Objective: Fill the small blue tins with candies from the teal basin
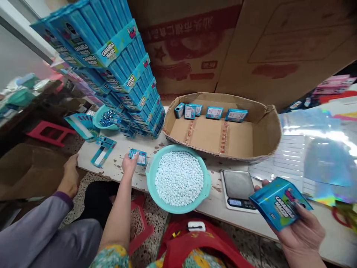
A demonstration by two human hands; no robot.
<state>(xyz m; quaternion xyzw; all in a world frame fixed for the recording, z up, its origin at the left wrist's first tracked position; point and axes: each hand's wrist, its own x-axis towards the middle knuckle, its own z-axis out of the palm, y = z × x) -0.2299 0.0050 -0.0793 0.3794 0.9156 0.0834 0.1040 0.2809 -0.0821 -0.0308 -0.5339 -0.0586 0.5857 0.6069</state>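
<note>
The right hand (pixel 302 227) grips a glossy blue pack (pixel 280 204), tilted over the front edge of the tabletop (pixel 216 203), white CARAMELO MACIZO lettering beside a pink logo. The left hand (pixel 129 163) pinches a blue box (pixel 141 158) with a white printed panel near that edge.

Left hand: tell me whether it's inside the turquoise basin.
No, the left hand holds a small blue box beside the turquoise basin.
</note>
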